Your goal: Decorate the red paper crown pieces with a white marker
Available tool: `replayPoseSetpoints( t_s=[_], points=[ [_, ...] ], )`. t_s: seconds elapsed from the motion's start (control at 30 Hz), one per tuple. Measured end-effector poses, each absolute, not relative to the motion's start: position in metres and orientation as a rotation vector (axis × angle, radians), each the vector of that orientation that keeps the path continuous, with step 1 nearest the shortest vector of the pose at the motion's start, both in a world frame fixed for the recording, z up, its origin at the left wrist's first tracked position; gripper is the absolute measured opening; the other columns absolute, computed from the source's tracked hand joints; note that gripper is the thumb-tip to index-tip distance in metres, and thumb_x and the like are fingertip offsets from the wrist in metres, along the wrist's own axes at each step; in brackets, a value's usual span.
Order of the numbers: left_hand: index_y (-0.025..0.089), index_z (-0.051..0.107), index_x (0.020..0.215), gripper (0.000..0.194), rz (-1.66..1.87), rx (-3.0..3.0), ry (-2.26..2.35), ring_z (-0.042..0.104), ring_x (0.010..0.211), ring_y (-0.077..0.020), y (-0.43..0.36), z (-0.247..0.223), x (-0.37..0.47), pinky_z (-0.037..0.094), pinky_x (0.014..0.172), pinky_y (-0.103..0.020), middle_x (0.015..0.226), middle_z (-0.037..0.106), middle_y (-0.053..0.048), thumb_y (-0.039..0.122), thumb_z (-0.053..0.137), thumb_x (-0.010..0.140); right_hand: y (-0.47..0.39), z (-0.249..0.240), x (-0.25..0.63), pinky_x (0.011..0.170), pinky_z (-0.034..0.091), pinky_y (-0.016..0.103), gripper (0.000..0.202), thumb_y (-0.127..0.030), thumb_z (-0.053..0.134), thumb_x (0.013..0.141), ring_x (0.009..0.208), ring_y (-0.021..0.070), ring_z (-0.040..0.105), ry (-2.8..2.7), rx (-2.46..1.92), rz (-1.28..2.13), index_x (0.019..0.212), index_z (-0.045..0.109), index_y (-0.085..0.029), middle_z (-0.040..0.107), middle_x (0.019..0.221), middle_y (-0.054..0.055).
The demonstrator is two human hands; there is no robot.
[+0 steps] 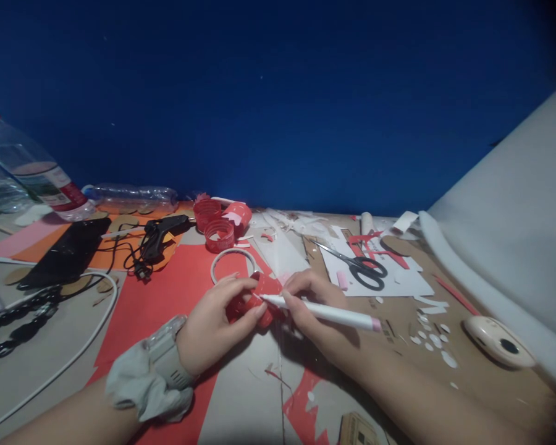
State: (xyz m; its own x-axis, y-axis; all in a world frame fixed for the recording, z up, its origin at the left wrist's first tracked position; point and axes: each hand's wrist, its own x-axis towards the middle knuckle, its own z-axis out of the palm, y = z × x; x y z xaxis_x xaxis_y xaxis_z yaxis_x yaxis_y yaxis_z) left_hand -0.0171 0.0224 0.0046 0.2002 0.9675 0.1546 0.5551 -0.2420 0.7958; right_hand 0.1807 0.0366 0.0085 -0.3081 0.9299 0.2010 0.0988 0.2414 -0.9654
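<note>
My left hand (215, 318) is closed around a small red paper craft piece (269, 285) with white dashed marks, its fingers hiding part of it. In my right hand (312, 303) is a white marker pen (340, 314) with a pink end, gripped as for writing. The marker's tip meets the red piece near my left thumb. Just behind my left hand lies a roll of tape (214, 266). A large red paper sheet (167, 296) spreads under and beside that hand. Red rings (219, 235) sit farther back.
Black-handled scissors (368, 272) rest on white paper at right, near white paper dots (435, 340) and a cream oval device (498, 340). Left are a black glue gun (160, 238), a white cable (90, 343) and a plastic bottle (46, 173). A blue wall (278, 111) stands behind.
</note>
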Motion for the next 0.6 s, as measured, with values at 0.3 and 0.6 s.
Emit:
replayPoseSetpoints(
  t_s=[0.3,0.6],
  points=[
    [0.018,0.065,0.105,0.027,0.909,1.896,1.411,0.065,0.084,-0.0220,0.0233,0.0052,-0.0172,0.054,0.074,-0.036,0.092,0.068,-0.008,0.035,0.060,0.086,0.0382,0.0111,0.1835,0.057,0.042,0.026,0.019,-0.036,0.058,0.094,0.062,0.0129,0.056,-1.680,-0.971,1.202,0.081,0.059,-0.022,0.061,0.072,-0.001],
    [0.017,0.065,0.105,0.025,0.908,1.923,1.406,0.064,0.082,-0.0208,0.0235,0.0061,-0.0164,0.054,0.073,-0.035,0.089,0.068,-0.007,0.034,0.059,0.086,0.0386,0.0049,0.1838,0.056,0.042,0.022,0.015,-0.033,0.060,0.094,0.061,0.0096,0.056,-1.657,-0.908,1.204,0.082,0.059,-0.023,0.062,0.072,-0.004]
  ],
)
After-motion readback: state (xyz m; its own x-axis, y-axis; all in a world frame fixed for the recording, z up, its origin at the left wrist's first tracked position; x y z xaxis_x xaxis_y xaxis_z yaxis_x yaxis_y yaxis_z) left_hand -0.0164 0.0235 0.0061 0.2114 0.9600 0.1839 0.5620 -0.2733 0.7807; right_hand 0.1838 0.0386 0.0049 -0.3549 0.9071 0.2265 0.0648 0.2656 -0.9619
